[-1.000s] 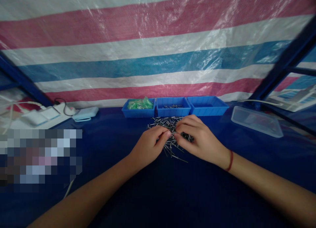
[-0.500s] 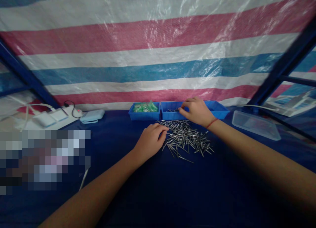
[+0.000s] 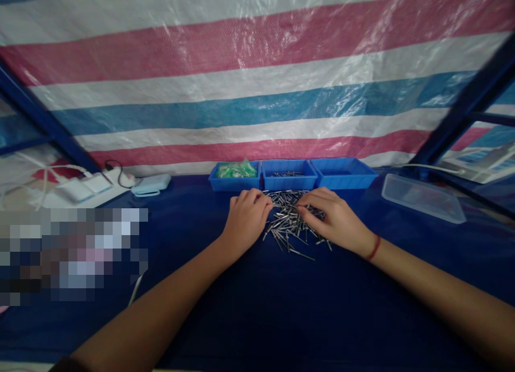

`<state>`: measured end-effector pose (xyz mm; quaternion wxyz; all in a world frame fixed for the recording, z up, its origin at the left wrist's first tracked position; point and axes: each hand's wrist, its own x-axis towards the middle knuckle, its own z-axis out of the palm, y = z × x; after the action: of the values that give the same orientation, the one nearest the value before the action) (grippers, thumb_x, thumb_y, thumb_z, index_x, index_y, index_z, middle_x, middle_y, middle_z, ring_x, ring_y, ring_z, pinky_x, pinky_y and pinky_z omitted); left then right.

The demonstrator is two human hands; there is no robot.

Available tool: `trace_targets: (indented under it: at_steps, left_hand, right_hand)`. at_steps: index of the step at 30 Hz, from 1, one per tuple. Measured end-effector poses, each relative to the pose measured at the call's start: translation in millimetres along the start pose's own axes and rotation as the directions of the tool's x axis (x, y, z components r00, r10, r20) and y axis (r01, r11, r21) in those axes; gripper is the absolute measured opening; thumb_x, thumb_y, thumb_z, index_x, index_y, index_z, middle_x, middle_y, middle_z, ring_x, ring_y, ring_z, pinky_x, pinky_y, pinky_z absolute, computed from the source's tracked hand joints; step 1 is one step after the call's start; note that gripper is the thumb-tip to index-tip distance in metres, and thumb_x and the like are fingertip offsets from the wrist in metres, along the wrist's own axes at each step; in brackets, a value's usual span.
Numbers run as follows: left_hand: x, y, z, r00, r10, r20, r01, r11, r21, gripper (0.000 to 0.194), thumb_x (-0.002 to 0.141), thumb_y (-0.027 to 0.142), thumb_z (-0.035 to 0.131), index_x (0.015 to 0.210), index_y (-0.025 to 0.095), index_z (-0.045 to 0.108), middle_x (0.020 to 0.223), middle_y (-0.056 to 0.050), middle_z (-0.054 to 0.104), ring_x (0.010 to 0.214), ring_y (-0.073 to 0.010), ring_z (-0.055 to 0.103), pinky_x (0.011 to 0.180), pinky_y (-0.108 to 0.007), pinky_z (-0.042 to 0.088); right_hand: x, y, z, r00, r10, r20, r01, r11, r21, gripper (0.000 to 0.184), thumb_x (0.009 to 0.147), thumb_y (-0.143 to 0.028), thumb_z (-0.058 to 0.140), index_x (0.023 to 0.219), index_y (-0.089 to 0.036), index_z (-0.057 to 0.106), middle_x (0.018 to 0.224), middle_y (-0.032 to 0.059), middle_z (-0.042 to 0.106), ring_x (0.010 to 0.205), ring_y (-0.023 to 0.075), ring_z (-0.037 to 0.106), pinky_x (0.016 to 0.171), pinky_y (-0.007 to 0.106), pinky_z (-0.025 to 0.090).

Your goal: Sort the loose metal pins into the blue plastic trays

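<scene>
A heap of thin silver metal pins that look like blind rivets point(image 3: 287, 221) lies on the dark blue table. At its left edge is my left hand point(image 3: 246, 219), thumb and forefinger closed in a pinch on one rivet that juts out to the right. My right hand point(image 3: 336, 219), with a red cord at the wrist, reaches over the heap's right side. Its thumb and fingertips are drawn together among the rivets; what they hold is too small to make out. Behind the heap, a blue bin point(image 3: 288, 180) contains several similar rivets.
A blue bin with green plastic bags point(image 3: 237, 170) stands left of the middle bin, another blue bin point(image 3: 344, 181) right. Further right lies a clear plastic lid point(image 3: 422, 197). A power strip point(image 3: 92, 189) and light blue case point(image 3: 151, 185) sit left. Striped sheeting point(image 3: 257, 82) hangs behind.
My right hand has come back from the middle bin to the heap. My left hand has shifted slightly up, its fingertips still at the heap's left edge.
</scene>
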<state>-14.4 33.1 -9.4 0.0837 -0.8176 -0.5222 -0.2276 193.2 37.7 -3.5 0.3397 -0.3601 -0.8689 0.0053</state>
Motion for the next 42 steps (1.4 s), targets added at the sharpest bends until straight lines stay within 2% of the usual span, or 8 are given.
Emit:
trace_targets:
  at_steps: [4,7,11,14,16,19,31,42]
  left_hand:
    - [-6,14,-11.1,0.997,0.071,-0.016,-0.072,0.975,-0.209,0.014,0.092,0.021,0.043,0.094,0.018,0.058,0.092,-0.002,0.063,0.085,-0.0168,0.059,0.076,-0.032,0.042]
    - [-11,26,-13.6,0.996,0.072,-0.053,-0.087,0.922,-0.378,0.009,0.090,0.018,0.048,0.092,0.018,0.057,0.090,-0.001,0.063,0.083,-0.0151,0.059,0.075,-0.029,0.044]
    - [-15,34,-9.8,0.992,-0.028,-0.121,-0.045,0.828,-0.560,0.009,0.085,0.015,0.054,0.092,0.019,0.058,0.090,-0.001,0.064,0.079,-0.0128,0.060,0.073,-0.025,0.046]
    - [-14,35,-6.4,0.986,-0.138,-0.093,0.044,0.755,-0.654,0.017,0.083,0.017,0.057,0.099,0.018,0.058,0.089,-0.001,0.066,0.075,-0.0124,0.061,0.067,-0.024,0.048]
    - [-14,35,-5.5,0.984,-0.172,-0.054,0.090,0.727,-0.681,0.018,0.082,0.019,0.059,0.099,0.018,0.059,0.087,-0.001,0.066,0.073,-0.0126,0.061,0.064,-0.024,0.047]
    - [-13,34,-6.2,0.989,-0.144,-0.023,0.090,0.730,-0.677,0.009,0.082,0.021,0.059,0.089,0.018,0.063,0.082,0.000,0.066,0.071,-0.0124,0.060,0.062,-0.024,0.046]
    - [-13,34,-7.4,0.992,-0.102,-0.081,0.016,0.715,-0.699,0.009,0.085,0.020,0.054,0.091,0.020,0.061,0.085,-0.001,0.063,0.075,-0.0124,0.059,0.067,-0.025,0.046]
    - [-10,30,-2.0,0.991,-0.131,-0.035,0.058,0.640,-0.766,0.010,0.086,0.023,0.052,0.093,0.018,0.058,0.092,-0.004,0.062,0.075,-0.0126,0.058,0.065,-0.025,0.047]
  right_hand:
    - [-1,-17,-1,0.999,0.033,0.003,-0.033,0.995,0.096,0.016,0.087,-0.028,0.051,0.094,-0.018,0.062,0.091,0.0064,0.067,0.086,0.0198,0.058,0.079,0.036,0.044]
    - [-2,-25,-4,0.999,0.017,0.043,-0.023,0.989,0.145,0.019,0.090,-0.027,0.046,0.084,-0.018,0.062,0.082,0.0047,0.066,0.079,0.0174,0.058,0.076,0.034,0.044]
    - [-3,-27,-4,0.998,0.026,0.065,-0.039,0.975,0.218,0.021,0.091,-0.025,0.044,0.079,-0.018,0.061,0.076,0.0032,0.064,0.073,0.0156,0.057,0.071,0.031,0.044]
    - [-4,-26,-2,0.996,0.062,0.060,-0.076,0.957,0.280,0.015,0.089,-0.022,0.048,0.082,-0.018,0.061,0.080,0.0033,0.065,0.076,0.0154,0.058,0.072,0.030,0.045]
    - [-5,-25,-1,0.995,0.084,0.050,-0.095,0.947,0.307,0.013,0.088,-0.021,0.050,0.082,-0.018,0.061,0.080,0.0031,0.065,0.076,0.0150,0.059,0.071,0.029,0.046]
    - [-6,-24,0,0.995,0.100,0.028,-0.104,0.938,0.330,0.012,0.087,-0.021,0.050,0.083,-0.019,0.062,0.078,0.0027,0.065,0.074,0.0148,0.059,0.069,0.029,0.047]
    - [-7,-25,-1,0.982,0.176,0.066,-0.188,0.901,0.391,0.016,0.088,-0.026,0.049,0.081,-0.020,0.063,0.079,0.0022,0.067,0.075,0.0150,0.062,0.070,0.028,0.049]
    - [-9,-26,-4,0.956,0.262,-0.131,-0.195,0.902,0.385,0.015,0.080,-0.023,0.060,0.093,-0.020,0.067,0.074,0.0013,0.068,0.066,0.0141,0.062,0.062,0.028,0.050]
